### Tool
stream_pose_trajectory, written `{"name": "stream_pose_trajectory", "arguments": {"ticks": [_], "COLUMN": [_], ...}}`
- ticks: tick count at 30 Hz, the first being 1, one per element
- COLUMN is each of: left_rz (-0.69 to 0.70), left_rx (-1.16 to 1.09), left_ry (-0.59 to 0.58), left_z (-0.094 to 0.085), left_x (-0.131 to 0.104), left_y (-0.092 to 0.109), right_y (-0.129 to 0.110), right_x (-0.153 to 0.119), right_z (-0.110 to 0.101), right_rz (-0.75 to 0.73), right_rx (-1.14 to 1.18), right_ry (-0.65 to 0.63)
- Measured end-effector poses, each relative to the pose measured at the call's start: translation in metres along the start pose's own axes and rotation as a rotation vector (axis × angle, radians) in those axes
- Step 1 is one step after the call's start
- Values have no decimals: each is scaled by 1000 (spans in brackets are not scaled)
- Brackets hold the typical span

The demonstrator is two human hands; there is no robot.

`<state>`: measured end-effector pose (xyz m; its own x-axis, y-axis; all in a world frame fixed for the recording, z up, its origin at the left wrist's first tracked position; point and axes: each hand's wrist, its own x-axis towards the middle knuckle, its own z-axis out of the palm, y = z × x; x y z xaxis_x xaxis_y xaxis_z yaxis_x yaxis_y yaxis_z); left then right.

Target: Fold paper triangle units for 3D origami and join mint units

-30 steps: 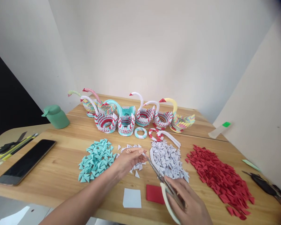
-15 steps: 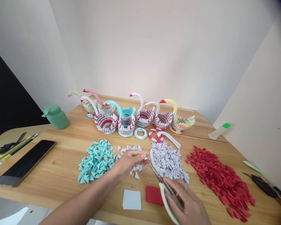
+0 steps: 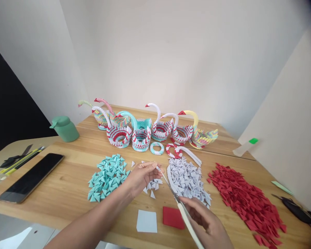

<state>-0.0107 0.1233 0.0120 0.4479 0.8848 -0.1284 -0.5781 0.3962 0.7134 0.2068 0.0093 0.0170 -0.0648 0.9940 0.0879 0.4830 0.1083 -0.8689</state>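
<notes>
Cream-handled scissors [image 3: 180,205] have silver-grey blades [image 3: 168,184]. A turquoise triangle pile [image 3: 108,179], a pale lilac-white triangle pile [image 3: 188,181] and a deep red triangle pile [image 3: 245,200] each show one colour (red the most vivid). The front-left paper swan [image 3: 111,137] carries red, white and turquoise bands below a white neck [image 3: 107,117]; one ring [image 3: 152,148] alternates turquoise and white, the other ring [image 3: 168,151] red and white. Brown grain streaks the honey-toned tabletop [image 3: 74,188].

We've got scissors [image 3: 182,209] w/ metal blades [image 3: 171,188] & smooth, plastic-looking handles [image 3: 190,225], plus matt folded paper in the teal pile [image 3: 109,180], white pile [image 3: 188,180] & red pile [image 3: 245,197]. Our table [image 3: 72,186]'s smooth grained wood, phone [image 3: 32,178]'s glossy, green jug [image 3: 66,130] looks like matt plastic, afaict.
</notes>
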Motion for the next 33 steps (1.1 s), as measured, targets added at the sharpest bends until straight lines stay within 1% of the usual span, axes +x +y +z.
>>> {"name": "stream_pose_trajectory", "arguments": {"ticks": [5,9,15,17,20,23,25,29,33], "left_rz": [-37,-44,-51,-36,31,84,98,114,76], "left_rx": [-5,-3,6,36,124,176,171,162,66], "left_ry": [0,-13,-14,-13,-2,30,28,5,15], "left_z": [2,3,4,3,1,0,0,-1,-2], "left_x": [-1,-2,-2,-1,2,3,4,4,5], "left_y": [0,0,3,0,-6,-10,-10,-7,-6], "right_y": [-8,-13,-9,-5,1,2,1,-5,-9], "right_x": [5,8,9,7,5,6,9,13,9], "right_z": [2,2,0,1,4,9,12,15,10], "right_rz": [-21,-25,-129,-204,-313,-366,-352,-240,-252], "right_rx": [-52,-87,-222,-305,-459,-549,-541,-418,-325], "right_ry": [-49,-36,-42,-10,77,116,100,6,-37]}}
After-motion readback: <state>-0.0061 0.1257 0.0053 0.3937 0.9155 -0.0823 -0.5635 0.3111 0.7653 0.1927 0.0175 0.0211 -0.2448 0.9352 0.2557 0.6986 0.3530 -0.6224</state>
